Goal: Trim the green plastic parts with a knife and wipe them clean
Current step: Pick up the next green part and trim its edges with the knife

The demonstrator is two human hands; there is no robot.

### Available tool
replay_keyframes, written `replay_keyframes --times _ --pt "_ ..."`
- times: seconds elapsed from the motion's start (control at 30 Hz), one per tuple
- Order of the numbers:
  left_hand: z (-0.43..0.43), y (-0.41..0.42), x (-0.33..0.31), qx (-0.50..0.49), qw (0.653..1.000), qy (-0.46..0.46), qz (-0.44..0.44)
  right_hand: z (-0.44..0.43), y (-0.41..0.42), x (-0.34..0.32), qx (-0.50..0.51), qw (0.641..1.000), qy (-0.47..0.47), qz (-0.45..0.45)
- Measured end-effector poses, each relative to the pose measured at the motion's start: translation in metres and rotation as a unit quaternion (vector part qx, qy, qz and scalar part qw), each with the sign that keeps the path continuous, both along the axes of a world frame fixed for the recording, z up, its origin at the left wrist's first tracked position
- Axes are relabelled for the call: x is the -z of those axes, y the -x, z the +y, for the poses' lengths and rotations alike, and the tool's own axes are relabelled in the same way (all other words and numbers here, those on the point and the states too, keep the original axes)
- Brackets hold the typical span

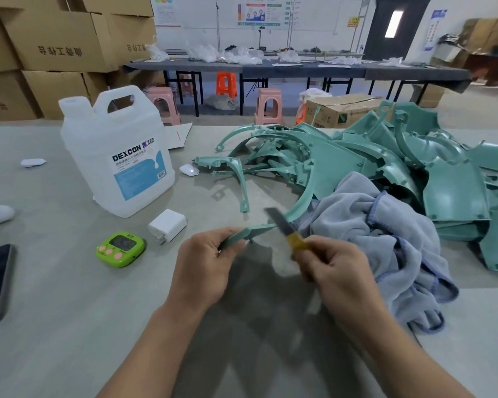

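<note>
Your left hand [204, 265] grips one green plastic part [249, 234] by its near end, fingers curled round it, so that it stands just above the counter [69, 326]. Your right hand [334, 271] is closed round the yellow handle of the knife [283, 226]. The blade crosses the part's far tip and looks to touch its edge there, though it is blurred.

This reads as the trimming step. Lay the blade at a shallow angle along the edge and shave off only the raised flash, in short light strokes that run away from your left hand. Pinch the part closer to the cut if it flexes, but leave your left fingers [230, 235] behind the line of the blade. A steep angle would likely dig into the moulded surface and leave a notch.

The part is a slim, curved strip of matte teal-green plastic that narrows to a flat pointed tip where the blade meets it. Beyond the blade a green arc runs on toward the pile of green parts [385, 156]. I cannot tell whether that arc belongs to the same piece.

The pile lies further back and to the right: thin hoops with small tabs and larger curved panels, tangled together. The grey-blue cloth [385, 239] lies crumpled just beside your right hand, partly over the pile and ready for wiping.
</note>
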State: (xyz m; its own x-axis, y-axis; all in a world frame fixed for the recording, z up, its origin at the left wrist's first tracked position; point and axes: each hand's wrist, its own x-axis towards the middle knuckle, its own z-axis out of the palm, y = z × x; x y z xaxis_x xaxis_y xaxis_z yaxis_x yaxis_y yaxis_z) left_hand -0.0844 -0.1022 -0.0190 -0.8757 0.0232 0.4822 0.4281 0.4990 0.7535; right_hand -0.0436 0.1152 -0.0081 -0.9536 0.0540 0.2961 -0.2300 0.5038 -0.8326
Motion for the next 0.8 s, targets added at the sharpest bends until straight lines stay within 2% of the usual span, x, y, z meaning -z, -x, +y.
replay_keyframes --times 0.07,0.1,0.2,0.3,0.5,0.67,0.8 --pt "0.001 0.0 -0.003 0.0 1.0 -0.007 0.002 0.011 0.008 0.0 0.085 0.996 -0.005 -0.02" --pt "0.002 0.001 -0.004 0.0 1.0 -0.016 -0.009 0.013 0.008 0.0 0.095 0.995 0.001 -0.015" --pt "0.002 0.003 -0.003 -0.004 0.999 -0.03 -0.039 -0.002 -0.009 -0.005 -0.005 0.998 0.055 0.038" --pt "0.001 0.004 -0.002 -0.009 0.998 -0.032 -0.051 -0.023 -0.022 -0.01 -0.071 0.995 0.015 0.063" --pt "0.001 0.005 -0.002 -0.005 0.998 -0.03 -0.049 -0.028 -0.017 -0.009 -0.06 0.998 -0.001 0.027" --pt "0.0 0.007 -0.004 0.001 0.996 -0.073 -0.06 -0.013 -0.008 -0.007 0.039 0.998 0.047 0.02" --pt "0.0 0.008 -0.001 -0.004 0.996 -0.064 -0.061 -0.026 -0.015 -0.004 -0.062 0.998 0.024 0.022"
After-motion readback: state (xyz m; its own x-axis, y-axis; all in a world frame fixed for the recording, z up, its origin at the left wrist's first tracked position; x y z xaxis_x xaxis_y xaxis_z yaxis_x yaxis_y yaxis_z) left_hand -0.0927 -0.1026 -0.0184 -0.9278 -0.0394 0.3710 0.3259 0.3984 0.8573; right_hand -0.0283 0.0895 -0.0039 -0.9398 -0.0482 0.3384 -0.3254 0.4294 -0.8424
